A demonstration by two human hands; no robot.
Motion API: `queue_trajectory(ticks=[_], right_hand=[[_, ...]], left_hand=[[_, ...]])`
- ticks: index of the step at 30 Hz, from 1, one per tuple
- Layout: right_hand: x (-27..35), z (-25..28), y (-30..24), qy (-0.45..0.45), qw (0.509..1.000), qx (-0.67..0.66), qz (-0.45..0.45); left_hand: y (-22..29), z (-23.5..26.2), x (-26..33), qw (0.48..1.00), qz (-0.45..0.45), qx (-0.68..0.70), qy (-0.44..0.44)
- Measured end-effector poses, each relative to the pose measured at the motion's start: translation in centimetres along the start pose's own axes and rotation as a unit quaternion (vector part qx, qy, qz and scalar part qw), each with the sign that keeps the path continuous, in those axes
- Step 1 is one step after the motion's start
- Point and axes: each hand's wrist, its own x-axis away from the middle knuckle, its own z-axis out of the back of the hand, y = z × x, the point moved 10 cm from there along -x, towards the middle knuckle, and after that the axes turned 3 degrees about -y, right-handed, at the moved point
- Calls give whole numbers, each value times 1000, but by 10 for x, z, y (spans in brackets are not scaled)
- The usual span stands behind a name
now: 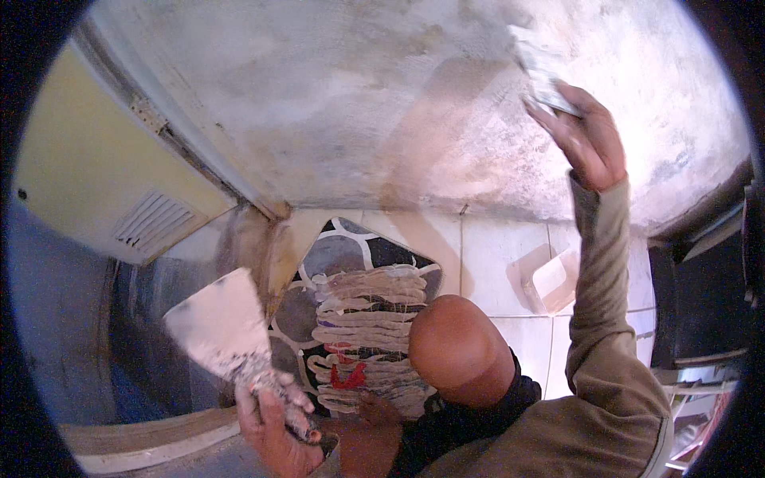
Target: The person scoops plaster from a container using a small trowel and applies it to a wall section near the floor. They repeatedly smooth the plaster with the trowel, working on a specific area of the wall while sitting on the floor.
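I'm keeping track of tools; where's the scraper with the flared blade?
In the head view, the scraper is at lower left, held in the left hand, with its blade just left of the patterned mat.

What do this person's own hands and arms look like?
A long, plain, wrinkled, brownish-olive fabric sleeve covers the right arm to the wrist. The right hand and left hand are bare, without gloves. A similar cuff shows at the left wrist.

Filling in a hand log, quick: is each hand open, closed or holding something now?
Left hand: closed, holding a wide scraper.
Right hand: closed, holding a flat pale tool, exact kind unclear.
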Motion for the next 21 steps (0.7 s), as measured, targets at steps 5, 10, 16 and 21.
queue_trajectory(ticks=[5,10,16,21], right_hand=[[48,-35,37,7,919,380,101],[65,-84,121,-208,764,562,240],[76,-98,162,-385,607,627,299],[49,106,184,-132,725,672,72]], left_hand=[[-24,-58,-29,987,41,-56,-143],[-49,-71,-23,962,108,68,-242],[-27,-75,-15,970,62,-57,-227],[-20,-68,-13,983,-6,-69,-172]])
